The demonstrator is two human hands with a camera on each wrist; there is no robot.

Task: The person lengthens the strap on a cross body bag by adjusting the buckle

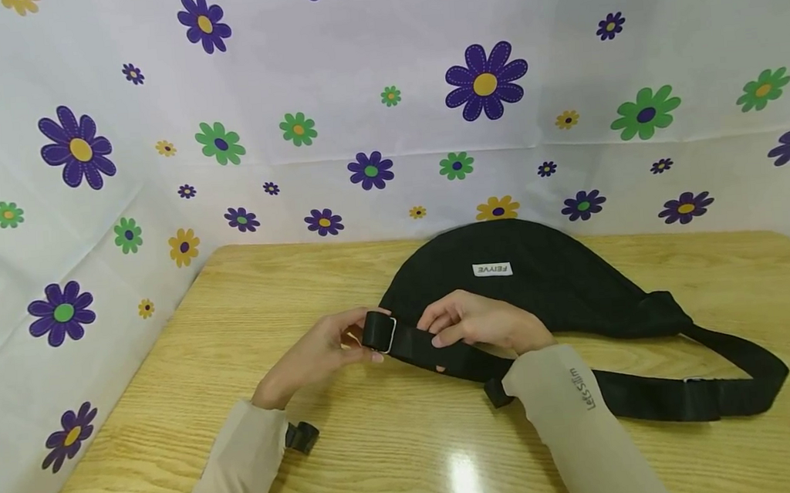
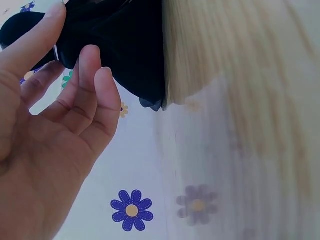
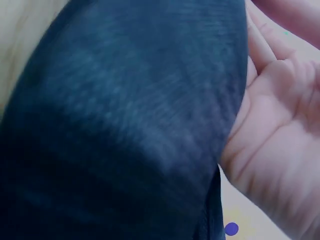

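Bag (image 1: pixel 559 299): black, rounded, lying toward the far side of the wooden surface (image 1: pixel 356 466), right up near the flowery cloth (image 1: pixel 324 58)
Tag (image 1: pixel 492 270): small white one on the front, says FEIYVE, upside down from where I'm sitting
Strap (image 1: pixel 469 358): wide and black, leaves the bag's right end, bends round on the right, then comes back under my right forearm to my hands
Left hand (image 1: pixel 316 349): thumb and fingers pinching the looped end of the strap, right beside the metal buckle (image 1: pixel 392 336)
Right hand (image 1: pixel 480 321): just along from the left, thumb on top of the strap, a fingertip peeking out below it, so yeah, pinching it too
Gap between hands: apart, with the buckle and a short bit of strap between them
Second buckle (image 1: pixel 694 380): further along the strap, on the right, well away from my fingers
Sleeves (image 1: pixel 234 464): beige, lettering on the right one
Right wrist view: mostly blurry black fabric, can't tell which part
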